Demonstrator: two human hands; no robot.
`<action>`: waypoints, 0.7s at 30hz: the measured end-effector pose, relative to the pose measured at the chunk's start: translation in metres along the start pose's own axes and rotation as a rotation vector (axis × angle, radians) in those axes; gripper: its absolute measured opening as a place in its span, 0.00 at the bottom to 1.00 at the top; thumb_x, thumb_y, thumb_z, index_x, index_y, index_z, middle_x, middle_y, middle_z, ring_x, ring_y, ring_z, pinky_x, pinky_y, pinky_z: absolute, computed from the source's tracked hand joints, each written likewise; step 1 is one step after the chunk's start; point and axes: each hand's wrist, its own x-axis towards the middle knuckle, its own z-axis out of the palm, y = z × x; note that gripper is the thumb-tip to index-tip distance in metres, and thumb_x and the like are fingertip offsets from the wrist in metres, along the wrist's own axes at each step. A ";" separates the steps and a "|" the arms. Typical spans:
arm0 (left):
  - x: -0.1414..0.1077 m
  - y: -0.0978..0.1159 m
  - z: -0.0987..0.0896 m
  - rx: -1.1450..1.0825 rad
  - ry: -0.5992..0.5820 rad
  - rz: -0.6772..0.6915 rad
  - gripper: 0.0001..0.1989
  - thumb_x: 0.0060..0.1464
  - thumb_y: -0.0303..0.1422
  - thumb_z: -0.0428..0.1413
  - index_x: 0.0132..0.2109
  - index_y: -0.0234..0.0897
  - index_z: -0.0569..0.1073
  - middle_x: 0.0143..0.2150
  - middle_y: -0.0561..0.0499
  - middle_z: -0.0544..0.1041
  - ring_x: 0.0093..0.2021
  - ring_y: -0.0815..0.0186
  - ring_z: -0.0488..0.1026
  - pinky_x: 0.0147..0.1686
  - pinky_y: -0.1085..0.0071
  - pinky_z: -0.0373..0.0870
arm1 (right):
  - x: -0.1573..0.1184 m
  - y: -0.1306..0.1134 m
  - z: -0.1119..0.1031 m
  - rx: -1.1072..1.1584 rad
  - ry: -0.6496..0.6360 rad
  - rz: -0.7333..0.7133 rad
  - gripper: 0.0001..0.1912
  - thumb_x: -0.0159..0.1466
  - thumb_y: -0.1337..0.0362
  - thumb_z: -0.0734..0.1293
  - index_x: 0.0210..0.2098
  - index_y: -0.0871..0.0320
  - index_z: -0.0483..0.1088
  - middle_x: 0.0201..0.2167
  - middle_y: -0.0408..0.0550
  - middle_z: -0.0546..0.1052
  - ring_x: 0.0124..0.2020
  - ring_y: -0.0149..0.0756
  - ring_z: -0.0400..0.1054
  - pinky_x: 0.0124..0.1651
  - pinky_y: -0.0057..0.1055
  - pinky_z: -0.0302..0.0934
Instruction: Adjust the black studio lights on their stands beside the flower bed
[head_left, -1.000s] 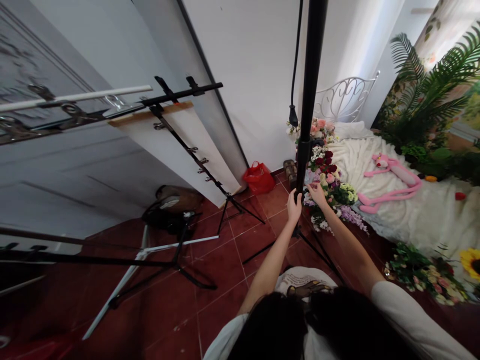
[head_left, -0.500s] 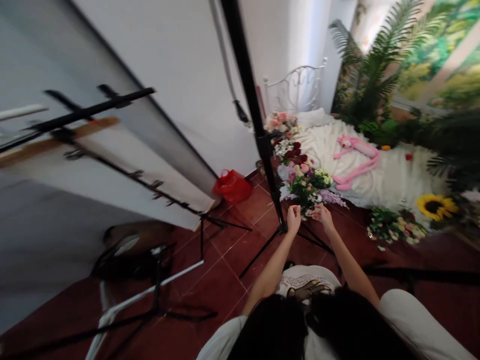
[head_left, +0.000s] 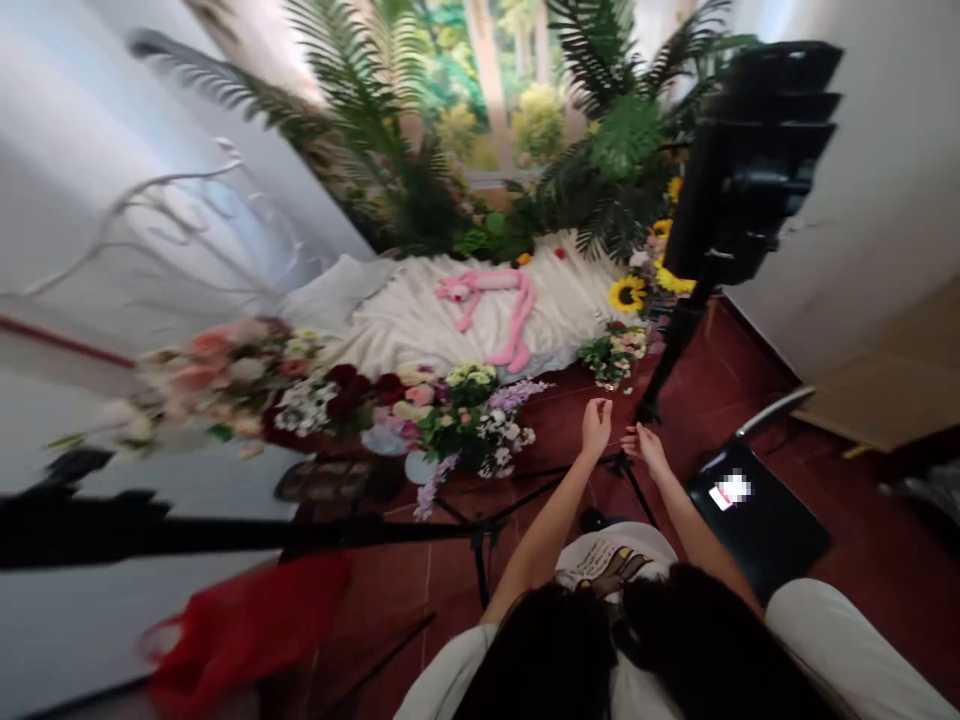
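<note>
My left hand (head_left: 598, 426) is raised in front of my body, its fingers loosely curved and slightly apart, with nothing visible in it. Just right of it and a little lower, my right hand (head_left: 646, 447) has its fingers apart and also shows nothing held. The two hands do not touch. Beyond them lie a bunch of mixed flowers (head_left: 469, 420) and a smaller bunch (head_left: 615, 352), beside a bed with a cream cover (head_left: 397, 320). A pink plush toy (head_left: 517, 312) rests on the cover.
A black light on a stand (head_left: 742, 170) rises at the right, near a black seat (head_left: 780, 530) with a lit phone (head_left: 731, 490) on it. A dark pole (head_left: 247, 535) crosses the left side above a red bag (head_left: 240, 630). Tripod legs (head_left: 480, 560) spread over the floor.
The view has swung to the right, so the bed and flowers sit further left. The light and the black seat have come into view. My hands keep nearly the same pose.
</note>
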 end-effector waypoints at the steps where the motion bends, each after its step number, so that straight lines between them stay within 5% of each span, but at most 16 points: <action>1: 0.000 0.005 0.013 -0.007 -0.043 0.014 0.19 0.59 0.46 0.44 0.43 0.36 0.68 0.40 0.46 0.72 0.40 0.66 0.70 0.44 0.67 0.66 | -0.003 -0.001 -0.014 0.024 0.044 -0.017 0.15 0.64 0.55 0.61 0.32 0.60 0.69 0.21 0.47 0.77 0.20 0.29 0.72 0.24 0.23 0.68; 7: -0.003 0.020 0.056 -0.063 -0.175 0.078 0.19 0.60 0.46 0.44 0.46 0.37 0.68 0.44 0.45 0.72 0.45 0.65 0.70 0.48 0.65 0.65 | -0.016 -0.006 -0.060 0.082 0.186 -0.070 0.15 0.63 0.54 0.62 0.31 0.60 0.69 0.22 0.48 0.77 0.21 0.29 0.72 0.25 0.23 0.68; 16: 0.014 0.023 0.072 -0.048 -0.336 0.111 0.21 0.59 0.45 0.45 0.51 0.38 0.68 0.50 0.43 0.72 0.53 0.62 0.68 0.54 0.62 0.62 | -0.014 -0.035 -0.045 0.211 -0.031 0.031 0.17 0.59 0.51 0.65 0.33 0.61 0.70 0.29 0.52 0.78 0.29 0.32 0.74 0.38 0.29 0.70; 18: 0.015 0.020 0.074 -0.047 -0.343 0.107 0.20 0.59 0.45 0.45 0.51 0.37 0.68 0.50 0.43 0.73 0.52 0.62 0.68 0.54 0.62 0.62 | -0.011 -0.037 -0.043 0.151 0.014 -0.044 0.15 0.55 0.53 0.68 0.30 0.60 0.68 0.28 0.50 0.77 0.29 0.32 0.74 0.40 0.30 0.69; 21: 0.013 0.014 0.076 -0.017 -0.351 0.119 0.21 0.60 0.43 0.44 0.53 0.36 0.67 0.51 0.42 0.72 0.53 0.61 0.68 0.54 0.62 0.62 | -0.011 -0.037 -0.047 -0.156 0.177 -0.341 0.13 0.50 0.57 0.71 0.27 0.57 0.65 0.24 0.44 0.75 0.27 0.33 0.71 0.37 0.32 0.68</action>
